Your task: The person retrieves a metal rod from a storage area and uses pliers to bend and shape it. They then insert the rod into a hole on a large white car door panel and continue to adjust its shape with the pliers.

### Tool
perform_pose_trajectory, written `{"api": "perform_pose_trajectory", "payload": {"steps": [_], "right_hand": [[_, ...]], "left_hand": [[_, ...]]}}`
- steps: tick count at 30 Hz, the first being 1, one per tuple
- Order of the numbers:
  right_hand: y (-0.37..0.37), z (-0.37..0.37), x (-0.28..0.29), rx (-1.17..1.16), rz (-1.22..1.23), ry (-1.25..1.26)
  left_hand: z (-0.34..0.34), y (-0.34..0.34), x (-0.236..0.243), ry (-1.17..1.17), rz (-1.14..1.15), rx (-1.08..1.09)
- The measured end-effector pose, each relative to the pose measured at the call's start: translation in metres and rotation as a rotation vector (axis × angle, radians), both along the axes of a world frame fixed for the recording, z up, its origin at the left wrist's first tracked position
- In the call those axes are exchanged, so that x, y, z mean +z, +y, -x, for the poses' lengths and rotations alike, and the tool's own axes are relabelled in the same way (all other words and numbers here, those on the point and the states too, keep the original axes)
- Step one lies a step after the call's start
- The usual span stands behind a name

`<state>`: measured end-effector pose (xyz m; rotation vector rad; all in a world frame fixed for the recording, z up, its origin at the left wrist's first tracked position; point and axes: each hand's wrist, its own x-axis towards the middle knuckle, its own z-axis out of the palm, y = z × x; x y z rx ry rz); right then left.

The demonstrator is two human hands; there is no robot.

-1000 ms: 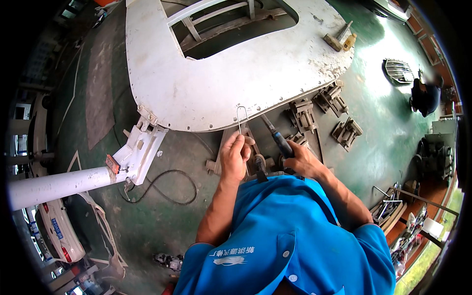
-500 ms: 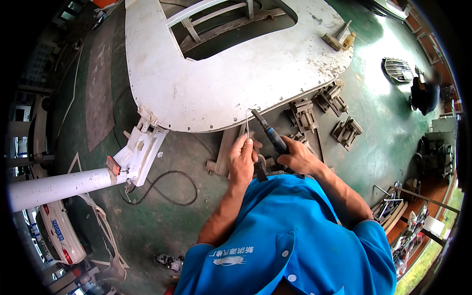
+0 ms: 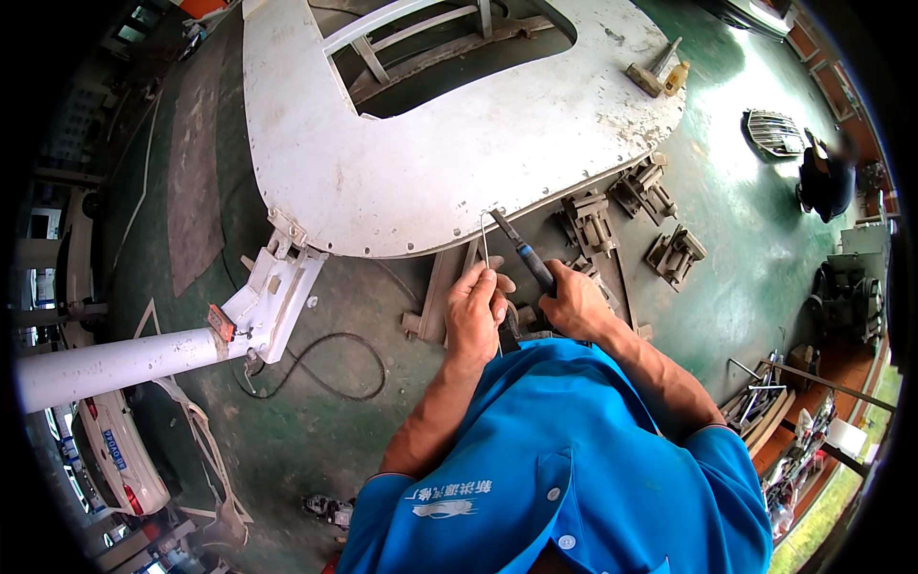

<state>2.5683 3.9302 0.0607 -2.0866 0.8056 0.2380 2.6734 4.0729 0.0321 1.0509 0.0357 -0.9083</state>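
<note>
My left hand [image 3: 472, 308] is closed, its thumb and fingers pinching a thin light wire [image 3: 486, 247] that stands up from the grip. The wire's upper end is bent over toward the tip of a plier-like tool [image 3: 526, 254] with a grey metal nose and a dark handle with blue on it. Around that handle my right hand [image 3: 578, 302] is wrapped. Both the wire's bend and the tool's tip lie over the near edge of a large white metal platform [image 3: 411, 172]. Whether the jaws grip the wire is too small to tell.
A hammer [image 3: 650, 77] and a small yellowish bottle [image 3: 677, 78] lie on the platform's far right. Several metal clamps [image 3: 676, 258] stand beside its right edge. A white pipe arm [image 3: 124, 368] and a looped cable [image 3: 359, 394] are at left. Someone crouches [image 3: 827, 182] near a grille [image 3: 775, 134].
The wire and the tool's tip have shifted slightly right. The tool's handle has tilted a little more upright, and my right hand has moved slightly with it.
</note>
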Motion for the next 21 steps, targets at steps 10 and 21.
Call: {"api": "perform_pose_trajectory", "payload": {"steps": [10, 21], "right_hand": [[-0.022, 0.007, -0.009, 0.036, -0.462, -0.099], [-0.061, 0.144, -0.175, -0.430, -0.473, 0.350]], "left_hand": [[-0.028, 0.003, -0.029, -0.123, -0.101, 0.090], [-0.038, 0.015, -0.037, 0.345, 0.468, -0.061]]}}
